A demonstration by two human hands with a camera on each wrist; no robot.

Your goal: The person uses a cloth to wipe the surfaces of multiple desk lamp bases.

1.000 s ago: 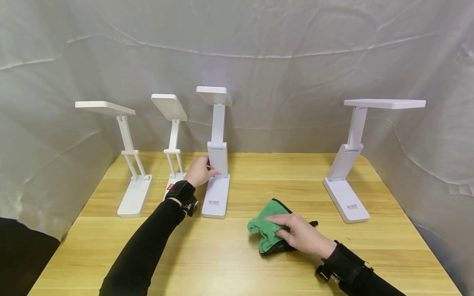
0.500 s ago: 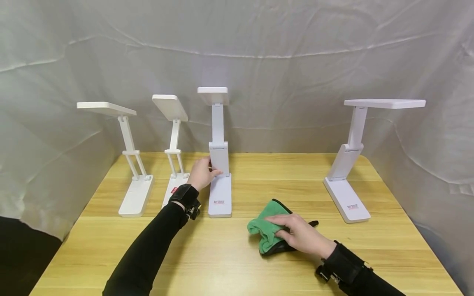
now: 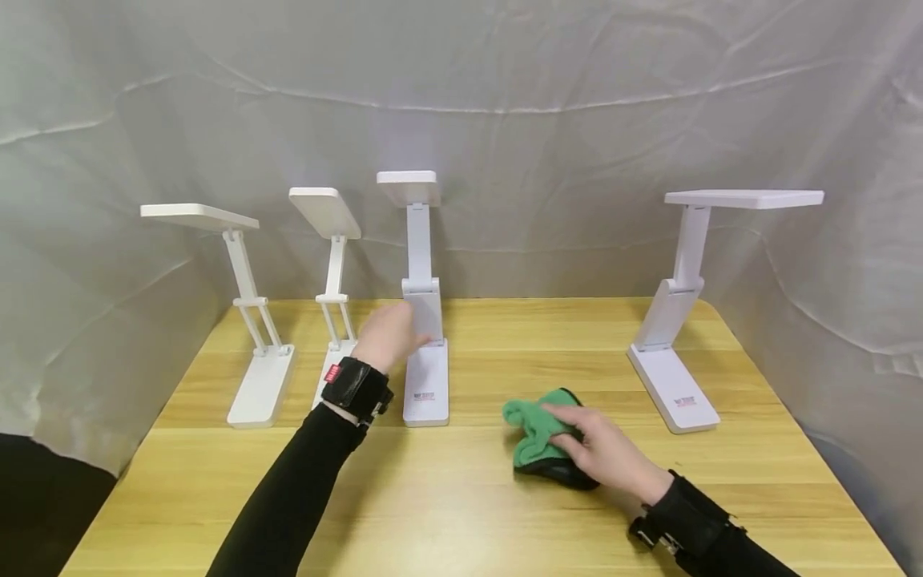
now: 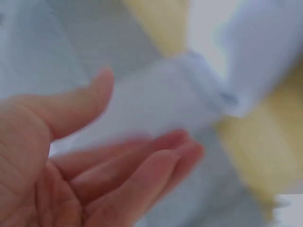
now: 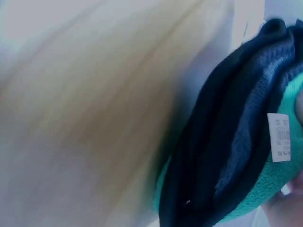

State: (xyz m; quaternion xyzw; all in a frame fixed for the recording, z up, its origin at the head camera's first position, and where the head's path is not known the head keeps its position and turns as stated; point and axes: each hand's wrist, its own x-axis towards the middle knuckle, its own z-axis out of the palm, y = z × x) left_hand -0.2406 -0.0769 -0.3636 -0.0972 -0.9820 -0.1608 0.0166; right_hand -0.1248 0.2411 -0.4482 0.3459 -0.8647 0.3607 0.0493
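Note:
A white folding desk lamp [image 3: 427,385] stands upright at the middle left of the table, its head pointing toward me. My left hand [image 3: 387,335] is beside its lower arm. In the left wrist view the thumb and the straight fingers [image 4: 165,165] are spread apart near the blurred lamp arm [image 4: 156,97], without gripping it. My right hand [image 3: 602,449] pinches a bunched green cloth [image 3: 541,429] with black edging, a little right of the table's middle. A small white label [image 5: 280,137] shows on the cloth in the right wrist view.
Two slimmer white desk lamps stand at the left, the outer lamp [image 3: 261,389] and the inner lamp [image 3: 333,292] close to my left wrist. Another white lamp [image 3: 674,389] stands at the right. A pale fabric sheet [image 3: 541,160] hangs behind the wooden table [image 3: 461,513].
The middle lamp shifted slightly right and its base turned straighter, with my left hand on it. That hand has since loosened from it. My right hand has moved the cloth to the right.

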